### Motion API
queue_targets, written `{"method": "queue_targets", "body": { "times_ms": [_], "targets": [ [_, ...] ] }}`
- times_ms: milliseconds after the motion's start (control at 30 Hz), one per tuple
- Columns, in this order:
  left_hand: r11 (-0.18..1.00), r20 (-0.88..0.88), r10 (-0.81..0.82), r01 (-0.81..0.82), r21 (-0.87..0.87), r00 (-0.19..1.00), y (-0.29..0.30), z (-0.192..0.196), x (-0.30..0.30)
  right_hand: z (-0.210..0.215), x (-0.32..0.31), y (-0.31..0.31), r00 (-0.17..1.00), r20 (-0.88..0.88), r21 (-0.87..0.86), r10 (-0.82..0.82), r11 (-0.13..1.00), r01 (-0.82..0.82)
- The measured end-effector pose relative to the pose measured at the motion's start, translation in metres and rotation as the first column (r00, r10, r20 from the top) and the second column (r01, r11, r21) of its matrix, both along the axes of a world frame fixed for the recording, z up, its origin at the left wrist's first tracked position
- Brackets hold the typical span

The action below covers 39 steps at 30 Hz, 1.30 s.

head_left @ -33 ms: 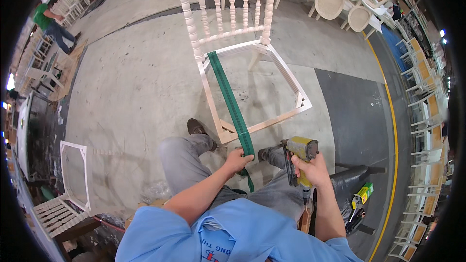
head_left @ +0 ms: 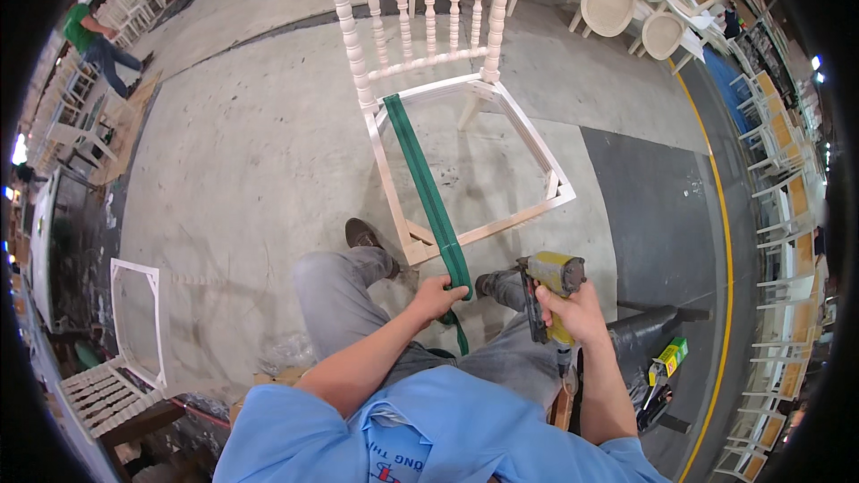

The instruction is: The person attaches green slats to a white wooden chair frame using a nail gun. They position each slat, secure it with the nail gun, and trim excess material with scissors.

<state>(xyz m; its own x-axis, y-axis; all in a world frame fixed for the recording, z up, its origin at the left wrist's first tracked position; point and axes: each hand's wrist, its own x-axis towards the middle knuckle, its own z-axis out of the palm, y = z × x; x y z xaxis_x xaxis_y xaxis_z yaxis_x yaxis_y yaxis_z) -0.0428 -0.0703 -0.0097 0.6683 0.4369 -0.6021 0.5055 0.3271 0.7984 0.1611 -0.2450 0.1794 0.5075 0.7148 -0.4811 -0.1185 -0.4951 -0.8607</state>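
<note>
A white wooden chair frame (head_left: 537, 139) with an open seat stands on the concrete floor in front of me. A green webbing strap (head_left: 428, 183) runs across the seat opening from the back rail to the front rail. My left hand (head_left: 438, 297) grips the strap's near end just below the front rail. My right hand (head_left: 577, 313) holds a yellow staple gun (head_left: 550, 273) upright, a little to the right of the strap end. My knees and one dark shoe (head_left: 362, 234) sit beneath the frame's front edge.
Another white chair frame (head_left: 134, 340) lies at the lower left. A person in a green shirt (head_left: 89, 36) bends over at the far upper left. White chairs (head_left: 626, 0) are stacked at the top right and along the right side beyond a yellow floor line (head_left: 725, 241). A small green box (head_left: 669, 360) lies by my right elbow.
</note>
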Motion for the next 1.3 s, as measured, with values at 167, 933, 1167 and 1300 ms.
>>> {"method": "queue_targets", "body": {
  "times_ms": [167,933,1167,1300],
  "targets": [
    [0.942,0.273,0.21,-0.12,-0.312,0.939,0.073,0.034,0.007,-0.02,0.002,0.048,0.994,-0.053,-0.032,0.095,0.995,-0.097],
    [0.832,0.019,0.382,-0.334,-0.442,0.924,0.149,0.021,0.04,-0.088,-0.024,0.155,0.985,-0.018,-0.365,0.171,0.916,-0.166],
    [0.838,0.036,0.369,-0.316,-0.445,0.929,0.151,0.022,0.039,-0.085,-0.028,0.156,0.978,-0.003,-0.354,0.208,0.915,-0.195],
    [0.848,0.043,0.352,-0.299,-0.439,0.935,0.153,0.02,0.038,-0.083,-0.032,0.163,0.975,-0.005,-0.368,0.222,0.906,-0.208]
  ]
}}
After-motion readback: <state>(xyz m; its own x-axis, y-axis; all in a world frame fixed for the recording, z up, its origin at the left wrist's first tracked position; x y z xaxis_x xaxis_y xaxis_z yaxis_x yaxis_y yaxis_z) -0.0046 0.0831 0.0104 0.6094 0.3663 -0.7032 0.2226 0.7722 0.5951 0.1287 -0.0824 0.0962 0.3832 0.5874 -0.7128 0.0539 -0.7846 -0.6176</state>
